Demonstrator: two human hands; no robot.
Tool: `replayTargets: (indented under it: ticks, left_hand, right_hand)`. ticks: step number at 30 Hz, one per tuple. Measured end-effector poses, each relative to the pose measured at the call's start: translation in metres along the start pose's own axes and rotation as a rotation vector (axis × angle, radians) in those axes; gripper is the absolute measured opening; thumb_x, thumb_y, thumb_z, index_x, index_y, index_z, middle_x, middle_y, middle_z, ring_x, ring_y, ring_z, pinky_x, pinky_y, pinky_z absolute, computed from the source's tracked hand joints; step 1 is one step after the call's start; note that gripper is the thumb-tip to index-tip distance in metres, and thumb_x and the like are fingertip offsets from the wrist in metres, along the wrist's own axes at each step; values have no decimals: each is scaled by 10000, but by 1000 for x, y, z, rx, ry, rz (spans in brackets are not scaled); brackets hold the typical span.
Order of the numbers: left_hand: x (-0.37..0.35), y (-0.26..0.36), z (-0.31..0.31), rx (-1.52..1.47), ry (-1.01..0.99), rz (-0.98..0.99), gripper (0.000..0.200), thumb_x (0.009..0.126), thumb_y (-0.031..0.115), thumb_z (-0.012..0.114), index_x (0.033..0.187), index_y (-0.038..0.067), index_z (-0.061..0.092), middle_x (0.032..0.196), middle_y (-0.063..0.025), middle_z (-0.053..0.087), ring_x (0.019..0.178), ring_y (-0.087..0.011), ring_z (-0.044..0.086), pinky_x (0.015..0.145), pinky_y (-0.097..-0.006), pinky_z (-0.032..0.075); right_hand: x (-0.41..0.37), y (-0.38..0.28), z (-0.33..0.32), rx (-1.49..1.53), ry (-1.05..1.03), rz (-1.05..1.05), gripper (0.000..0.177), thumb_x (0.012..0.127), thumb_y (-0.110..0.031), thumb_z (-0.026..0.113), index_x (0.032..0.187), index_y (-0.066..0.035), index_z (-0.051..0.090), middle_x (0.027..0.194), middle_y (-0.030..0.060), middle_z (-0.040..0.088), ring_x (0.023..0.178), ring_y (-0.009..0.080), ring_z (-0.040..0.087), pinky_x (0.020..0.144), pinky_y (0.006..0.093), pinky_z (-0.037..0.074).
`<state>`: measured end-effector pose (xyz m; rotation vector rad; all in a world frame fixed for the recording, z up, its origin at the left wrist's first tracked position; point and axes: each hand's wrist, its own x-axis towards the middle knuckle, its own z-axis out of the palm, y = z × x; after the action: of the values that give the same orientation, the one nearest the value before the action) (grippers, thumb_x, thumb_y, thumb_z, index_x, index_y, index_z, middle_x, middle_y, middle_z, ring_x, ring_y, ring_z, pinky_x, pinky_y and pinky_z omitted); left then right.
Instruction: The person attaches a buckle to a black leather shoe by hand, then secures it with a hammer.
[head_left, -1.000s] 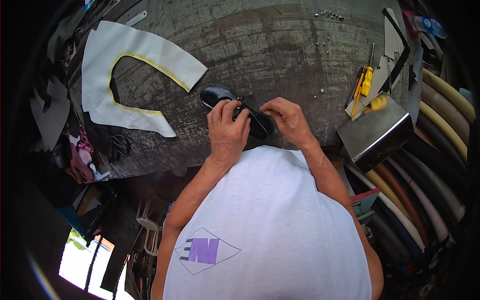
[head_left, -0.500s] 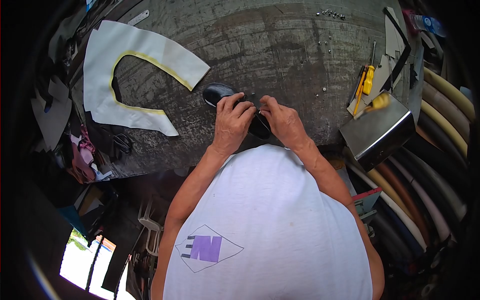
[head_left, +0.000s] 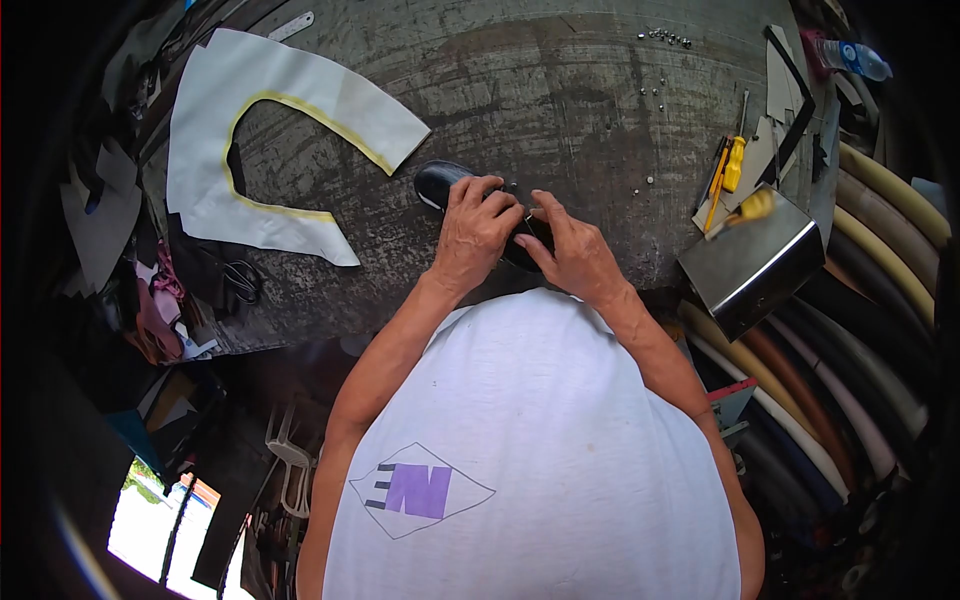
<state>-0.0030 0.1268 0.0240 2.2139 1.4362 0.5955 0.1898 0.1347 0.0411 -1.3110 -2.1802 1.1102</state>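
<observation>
A black shoe-shaped thing (head_left: 433,183) with a rounded end and a pale edge lies at the near side of the worktable, mostly hidden beneath both hands. My left hand (head_left: 472,230) covers its middle, fingers curled over it. On its nearer right end rests my right hand (head_left: 578,250), thumb and forefinger apart with the black thing between them. Small detail under the fingertips is too hidden to make out. Left of the hands lies a white U-shaped sheet (head_left: 195,180) with a yellow inner border.
Small metal pieces (head_left: 665,38) are scattered on the dark worktable (head_left: 520,90). To the right are a yellow-handled screwdriver (head_left: 735,165), a shiny metal box (head_left: 750,265) and a plastic bottle (head_left: 860,60). Rolled material (head_left: 880,230) is stacked beyond the right edge; scraps (head_left: 160,310) lie left.
My right thumb and forefinger have parted from a pinch and now lie spread at the black thing. My left fingers still cover it. The view has shifted slightly.
</observation>
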Motion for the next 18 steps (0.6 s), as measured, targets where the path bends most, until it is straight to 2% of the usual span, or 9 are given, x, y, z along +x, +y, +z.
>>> replayTargets:
  ticks: [3,10,18]
  left_hand:
    - [-2,-4,1,-16,-13,23,214,756,52,703,970,67,710,1009,-48,675,1162,-279,575,1024,-456,409]
    - [3,-19,1,-42,-58,111,239,767,36,720,1001,80,715,1010,-46,672,1144,-265,582,1029,-448,417]
    - [0,-23,10,-92,9,125,221,794,61,712,1014,82,725,999,-58,660,1125,-275,579,1020,-446,419]
  right_hand:
    - [-5,1,8,-43,43,-22,624,889,-117,731,1404,52,422,1027,203,719,916,336,729,747,410,600]
    - [0,-6,16,-135,55,68,577,903,-58,672,1411,58,425,1015,205,715,911,353,721,756,418,594]
    - [2,-17,14,-218,20,143,554,894,-56,671,1387,52,440,1027,227,717,886,392,716,747,446,585]
